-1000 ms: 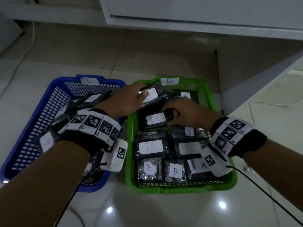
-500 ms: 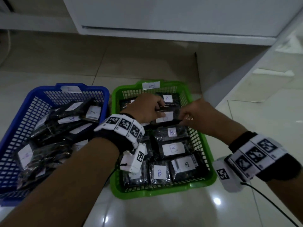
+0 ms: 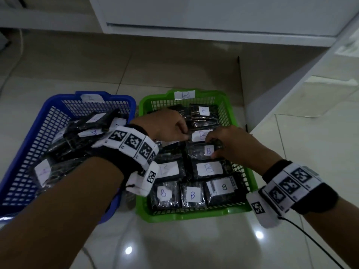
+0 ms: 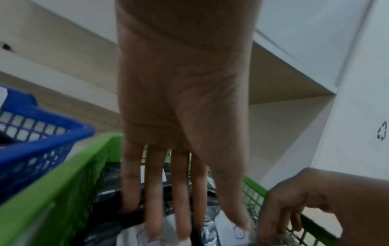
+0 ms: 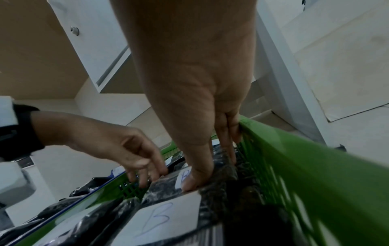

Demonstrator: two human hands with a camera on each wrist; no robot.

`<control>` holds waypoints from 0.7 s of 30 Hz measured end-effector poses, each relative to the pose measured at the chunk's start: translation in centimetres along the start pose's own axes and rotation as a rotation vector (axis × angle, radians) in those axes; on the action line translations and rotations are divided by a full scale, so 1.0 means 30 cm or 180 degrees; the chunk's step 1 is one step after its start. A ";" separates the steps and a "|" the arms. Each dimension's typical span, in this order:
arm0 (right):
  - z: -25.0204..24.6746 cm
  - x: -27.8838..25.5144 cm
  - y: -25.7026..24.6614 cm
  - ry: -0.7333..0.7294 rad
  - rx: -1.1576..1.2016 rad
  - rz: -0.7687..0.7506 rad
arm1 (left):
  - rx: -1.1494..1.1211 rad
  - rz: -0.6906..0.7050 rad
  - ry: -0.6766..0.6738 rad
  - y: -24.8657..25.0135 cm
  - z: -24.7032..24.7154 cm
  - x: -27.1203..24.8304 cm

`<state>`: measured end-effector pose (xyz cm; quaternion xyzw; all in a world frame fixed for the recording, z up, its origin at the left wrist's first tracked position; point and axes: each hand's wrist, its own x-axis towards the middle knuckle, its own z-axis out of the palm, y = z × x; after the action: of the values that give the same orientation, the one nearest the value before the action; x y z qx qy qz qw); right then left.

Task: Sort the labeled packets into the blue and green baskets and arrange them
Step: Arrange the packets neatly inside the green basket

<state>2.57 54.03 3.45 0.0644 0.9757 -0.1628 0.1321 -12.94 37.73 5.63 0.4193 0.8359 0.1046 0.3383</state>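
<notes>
Tiled floor [image 3: 174,245]; hands hide green basket [image 3: 194,215] packets.

Green basket [image 3: 231,210]: moulded plastic lattice, slight sheen. Blue basket [image 3: 23,152]: same plastic mesh. Packets [image 3: 194,195]: crinkled glossy black film with matt white paper labels. Floor [image 3: 174,245]: smooth polished tile, reflecting lamps. Wristbands [image 3: 134,144]: matt cloth.

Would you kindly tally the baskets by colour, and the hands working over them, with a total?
blue basket: 1
green basket: 1
hands: 2, the left hand and the right hand, both over the green basket
Total: 4
</notes>
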 end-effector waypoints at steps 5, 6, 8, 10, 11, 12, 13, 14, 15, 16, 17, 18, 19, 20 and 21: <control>0.004 0.000 -0.017 -0.0028 -0.0085 0.0068 | 0.0299 -0.0359 -0.1196 -0.004 0.003 -0.106; 0.005 -0.002 -0.019 -0.0035 -0.0066 0.0087 | 0.0370 -0.0355 -0.1272 -0.004 0.016 -0.118; 0.010 -0.009 -0.021 -0.0020 -0.0043 0.0131 | 0.0574 -0.0238 -0.1104 -0.008 0.040 -0.128; 0.014 -0.013 -0.021 0.0012 -0.0055 0.0158 | 0.0701 -0.0100 -0.0811 -0.015 0.056 -0.133; 0.016 -0.014 -0.023 0.0019 -0.0069 0.0163 | 0.0734 -0.0069 -0.0720 -0.018 0.064 -0.137; 0.018 -0.014 -0.024 0.0021 -0.0084 0.0169 | 0.0771 -0.0045 -0.0657 -0.022 0.071 -0.138; 0.018 -0.012 -0.025 0.0024 -0.0103 0.0171 | 0.0796 -0.0012 -0.0595 -0.025 0.071 -0.140; 0.018 -0.010 -0.026 0.0021 -0.0119 0.0178 | 0.0780 0.0042 -0.0516 -0.029 0.068 -0.141; 0.018 -0.009 -0.027 0.0013 -0.0135 0.0184 | 0.0707 0.0113 -0.0408 -0.032 0.060 -0.143; 0.018 -0.006 -0.028 -0.0001 -0.0148 0.0188 | 0.0594 0.0174 -0.0261 -0.038 0.047 -0.142; 0.017 -0.004 -0.029 -0.0016 -0.0156 0.0192 | 0.0487 0.0234 -0.0078 -0.043 0.032 -0.137; 0.017 -0.002 -0.029 -0.0030 -0.0162 0.0195 | 0.0410 0.0268 0.0124 -0.049 0.018 -0.128; 0.016 0.000 -0.030 -0.0035 -0.0171 0.0200 | 0.0358 0.0266 0.0333 -0.053 0.005 -0.113; 0.015 0.002 -0.029 -0.0031 -0.0177 0.0210 | 0.0312 0.0230 0.0523 -0.057 -0.002 -0.093; 0.014 0.003 -0.028 -0.0025 -0.0178 0.0228 | 0.0222 0.0158 0.0685 -0.058 -0.006 -0.073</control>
<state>2.44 53.10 3.29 0.0949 0.9764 -0.1309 0.1435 -13.24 34.95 6.02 0.4377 0.8599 0.1282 0.2291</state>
